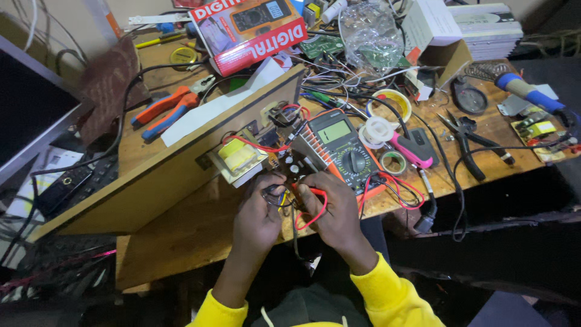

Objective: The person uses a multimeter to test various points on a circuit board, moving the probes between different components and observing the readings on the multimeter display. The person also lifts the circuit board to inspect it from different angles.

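Head view: left hand (257, 215) pinches a black probe (273, 192), right hand (333, 209) grips a red probe (310, 191), both at the bench edge (beside the meter (342, 148)). Transformer (237, 157) just left; pliers (166, 109) farther off.

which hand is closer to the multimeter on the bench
Right. The right hand sits just below the multimeter, nearly touching its lower edge. The left hand is farther off, below the yellow transformer.

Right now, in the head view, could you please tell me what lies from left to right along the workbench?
Orange-and-blue pliers → yellow transformer → left hand → right hand → multimeter → pink-handled tool → black pliers → blue-handled soldering iron.
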